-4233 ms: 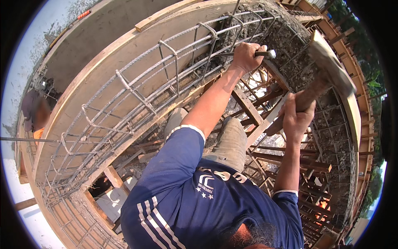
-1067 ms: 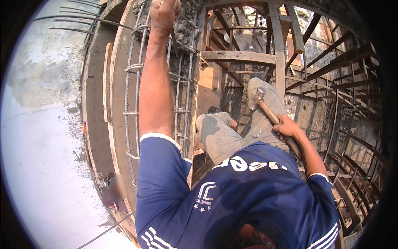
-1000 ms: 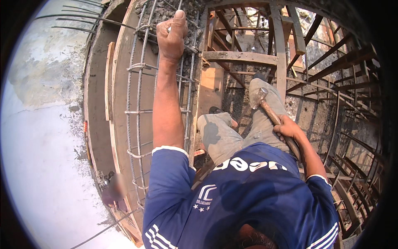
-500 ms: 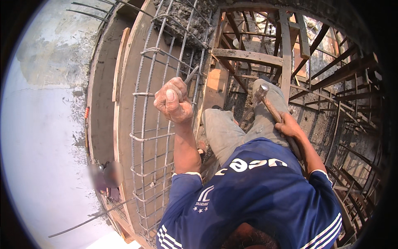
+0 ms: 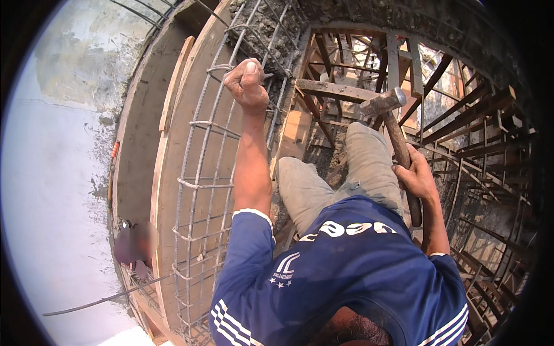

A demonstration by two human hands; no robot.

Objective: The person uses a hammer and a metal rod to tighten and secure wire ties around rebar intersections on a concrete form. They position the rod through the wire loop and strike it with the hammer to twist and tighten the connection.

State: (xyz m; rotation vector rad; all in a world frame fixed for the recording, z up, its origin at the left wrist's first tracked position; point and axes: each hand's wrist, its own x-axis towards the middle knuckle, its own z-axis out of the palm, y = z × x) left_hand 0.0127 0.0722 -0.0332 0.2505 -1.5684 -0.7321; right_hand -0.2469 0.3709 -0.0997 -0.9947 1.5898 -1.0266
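My left hand [image 5: 247, 85] is closed in a fist, thumb uppermost, over the upper part of the rebar cage [image 5: 199, 155]. A short metal rod runs through this fist; its body is almost wholly hidden now. In my right hand [image 5: 416, 176] is a sledgehammer [image 5: 398, 138] with a wooden handle, gripped partway along. Its blocky steel head [image 5: 384, 104] is raised beyond my right knee, tilted up and to the left. Rough broken concrete [image 5: 283, 26] lies just beyond my left fist, at the top of the cage.
Plywood formwork [image 5: 182, 150] stands left of the cage, with a pale plastered wall [image 5: 63, 155] beyond. Another person [image 5: 135, 245] is at the lower left, near a protruding bar [image 5: 107, 299]. Timber framing [image 5: 334, 89] and supports [image 5: 473, 124] surround a deep opening ahead and right.
My left fist has moved farther forward along the cage, and the arm is straighter. The hammer has been lifted, its head now higher and farther right.
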